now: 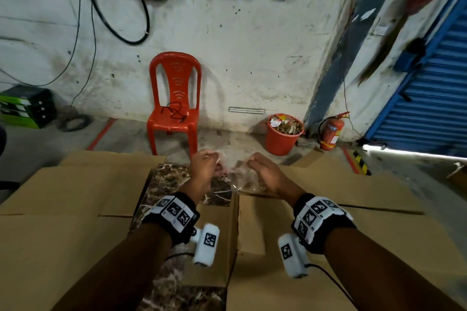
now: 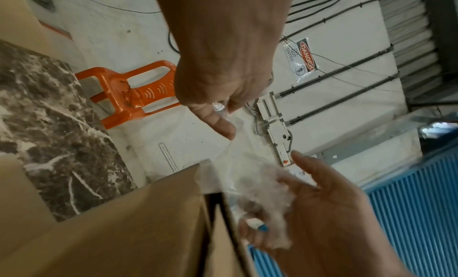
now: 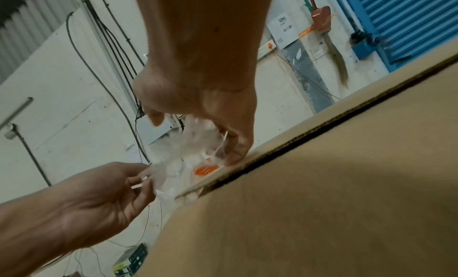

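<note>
A crumpled clear plastic bag (image 1: 237, 171) hangs between my two hands above the cardboard boxes (image 1: 328, 184). My left hand (image 1: 214, 162) pinches the bag's left edge between thumb and fingers. My right hand (image 1: 252, 162) grips the right side, fingers curled into the film. In the left wrist view the left hand (image 2: 221, 110) nips the bag (image 2: 244, 169) at the top, and the right hand (image 2: 310, 201) holds it below. The right wrist view has the right hand (image 3: 218, 142) bunching the bag (image 3: 190, 150) at a box edge. There the left hand (image 3: 138, 183) pinches its other end.
Brown cardboard boxes (image 1: 63, 209) lie on a dark marble slab (image 1: 171, 179) in front of me. Beyond stand a red plastic chair (image 1: 174, 103), a red bucket (image 1: 280, 141) of rubbish, a fire extinguisher (image 1: 331, 134) and a blue shutter (image 1: 429, 98). A green box (image 1: 25, 106) sits at the left.
</note>
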Tool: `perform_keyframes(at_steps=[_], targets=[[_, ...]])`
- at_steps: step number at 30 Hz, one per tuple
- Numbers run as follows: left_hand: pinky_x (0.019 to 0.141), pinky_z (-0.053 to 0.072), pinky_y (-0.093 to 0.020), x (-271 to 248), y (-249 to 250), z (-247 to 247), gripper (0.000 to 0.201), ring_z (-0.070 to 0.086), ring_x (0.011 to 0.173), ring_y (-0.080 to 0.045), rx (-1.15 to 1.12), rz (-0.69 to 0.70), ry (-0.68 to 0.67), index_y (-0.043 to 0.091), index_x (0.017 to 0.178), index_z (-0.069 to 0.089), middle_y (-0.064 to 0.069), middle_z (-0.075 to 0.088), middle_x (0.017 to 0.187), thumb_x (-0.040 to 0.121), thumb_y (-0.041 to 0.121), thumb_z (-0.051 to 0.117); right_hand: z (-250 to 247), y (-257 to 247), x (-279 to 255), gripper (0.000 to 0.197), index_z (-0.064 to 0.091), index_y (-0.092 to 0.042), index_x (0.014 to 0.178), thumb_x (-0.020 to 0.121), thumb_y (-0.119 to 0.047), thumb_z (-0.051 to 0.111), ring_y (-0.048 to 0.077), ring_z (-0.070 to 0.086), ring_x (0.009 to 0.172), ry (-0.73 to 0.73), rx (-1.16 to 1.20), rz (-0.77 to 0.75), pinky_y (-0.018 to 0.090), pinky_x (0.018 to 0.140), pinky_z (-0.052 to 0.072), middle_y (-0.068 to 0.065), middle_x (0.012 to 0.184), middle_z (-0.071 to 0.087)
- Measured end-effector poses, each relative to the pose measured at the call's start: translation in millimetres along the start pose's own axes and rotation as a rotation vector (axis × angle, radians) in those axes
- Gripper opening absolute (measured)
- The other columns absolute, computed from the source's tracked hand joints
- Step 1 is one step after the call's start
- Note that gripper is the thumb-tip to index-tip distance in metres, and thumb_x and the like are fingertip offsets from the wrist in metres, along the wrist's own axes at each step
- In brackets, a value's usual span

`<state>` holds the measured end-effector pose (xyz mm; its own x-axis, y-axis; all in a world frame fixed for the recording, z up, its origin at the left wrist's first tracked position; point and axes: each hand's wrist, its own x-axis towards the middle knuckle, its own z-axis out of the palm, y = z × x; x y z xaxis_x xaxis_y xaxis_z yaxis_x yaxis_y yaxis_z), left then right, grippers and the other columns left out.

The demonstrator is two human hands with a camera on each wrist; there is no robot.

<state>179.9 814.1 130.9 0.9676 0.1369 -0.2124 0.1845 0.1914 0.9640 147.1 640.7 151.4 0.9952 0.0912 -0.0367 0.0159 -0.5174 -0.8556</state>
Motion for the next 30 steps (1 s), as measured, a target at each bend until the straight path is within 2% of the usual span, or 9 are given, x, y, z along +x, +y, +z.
perform_keyframes(at_steps=[2, 4, 8, 10, 12, 15, 17, 25, 30], targets=[[0.056, 0.057, -0.027, 11, 3, 3, 0.013, 0.067, 0.076, -0.025, -0.075, -0.080, -0.007, -0.002, 0.104, 0.060, -0.017, 0.065, 0.092, 0.096, 0.004, 0.053, -1, 5, 9, 0.037, 0.064, -0.023, 0.101, 0.083, -0.055, 0.068, 0.015, 0.062, 0.097, -0.230, -0.090, -0.014, 0.035, 0.086, 0.049, -0.005, 0.108, 0.065], [0.062, 0.059, -0.033, 19, 1, 3, 0.008, 0.066, 0.080, -0.027, -0.167, -0.174, -0.063, -0.002, 0.099, 0.058, -0.016, 0.063, 0.089, 0.094, 0.002, 0.053, -1, 14, 17, 0.041, 0.068, -0.023, 0.115, 0.081, -0.045, 0.076, 0.012, 0.056, 0.118, -0.343, -0.271, -0.030, 0.028, 0.096, 0.043, -0.010, 0.133, 0.056], [0.098, 0.049, -0.054, 26, -6, 1, 0.014, 0.058, 0.093, -0.034, -0.303, -0.189, -0.157, -0.001, 0.102, 0.052, -0.016, 0.051, 0.090, 0.088, 0.002, 0.052, -1, 22, 32, 0.006, 0.075, -0.016, 0.089, 0.086, -0.011, 0.071, 0.011, 0.066, 0.086, -0.323, -0.151, 0.009, 0.027, 0.080, 0.050, -0.010, 0.100, 0.069], [0.093, 0.052, -0.048, 27, -2, 1, 0.021, 0.059, 0.098, -0.036, -0.354, -0.169, -0.156, -0.005, 0.106, 0.051, -0.018, 0.055, 0.099, 0.087, 0.004, 0.051, -4, 22, 41, 0.015, 0.069, -0.011, 0.076, 0.090, -0.004, 0.065, 0.005, 0.058, 0.048, -0.251, 0.008, 0.078, 0.021, 0.051, 0.048, -0.006, 0.060, 0.066], [0.085, 0.053, -0.041, 28, 3, 3, 0.035, 0.061, 0.104, -0.036, -0.269, -0.156, -0.215, -0.006, 0.114, 0.052, -0.020, 0.059, 0.112, 0.083, 0.011, 0.051, -7, 22, 45, 0.023, 0.058, -0.005, 0.071, 0.094, 0.001, 0.058, 0.010, 0.047, 0.034, -0.167, 0.259, 0.192, 0.017, 0.043, 0.041, 0.000, 0.043, 0.054], [0.092, 0.051, -0.045, 26, 4, 7, 0.045, 0.061, 0.110, -0.031, 0.066, -0.082, -0.294, 0.010, 0.126, 0.056, -0.013, 0.060, 0.125, 0.082, 0.017, 0.051, -13, 32, 49, 0.022, 0.056, -0.009, 0.073, 0.093, -0.002, 0.057, 0.020, 0.053, 0.051, -0.107, 0.588, 0.351, 0.035, 0.071, 0.053, 0.010, 0.053, 0.052], [0.091, 0.052, -0.045, 23, -7, 9, 0.036, 0.060, 0.110, -0.029, 0.177, -0.066, -0.315, 0.016, 0.126, 0.056, -0.011, 0.060, 0.124, 0.091, 0.016, 0.051, -14, 38, 51, 0.024, 0.057, -0.010, 0.072, 0.094, -0.004, 0.056, 0.020, 0.054, 0.057, -0.068, 0.668, 0.386, 0.037, 0.074, 0.054, 0.011, 0.058, 0.053], [0.093, 0.052, -0.046, 8, -50, 7, 0.039, 0.064, 0.111, -0.028, 0.226, -0.147, -0.457, 0.018, 0.122, 0.060, -0.008, 0.067, 0.120, 0.086, 0.019, 0.072, -16, 32, 64, 0.032, 0.049, -0.009, 0.057, 0.089, -0.002, 0.046, 0.021, 0.038, 0.046, 0.372, 0.836, 0.435, 0.028, 0.047, 0.034, 0.011, 0.052, 0.040], [0.086, 0.055, -0.047, -1, -62, 30, 0.035, 0.067, 0.093, -0.030, 0.235, -0.232, -0.487, 0.005, 0.114, 0.061, -0.017, 0.067, 0.114, 0.082, 0.011, 0.075, -28, 39, 74, 0.017, 0.057, -0.015, 0.075, 0.091, -0.009, 0.055, 0.013, 0.049, 0.041, 0.550, 1.016, 0.504, 0.022, 0.039, 0.037, 0.001, 0.056, 0.052]])
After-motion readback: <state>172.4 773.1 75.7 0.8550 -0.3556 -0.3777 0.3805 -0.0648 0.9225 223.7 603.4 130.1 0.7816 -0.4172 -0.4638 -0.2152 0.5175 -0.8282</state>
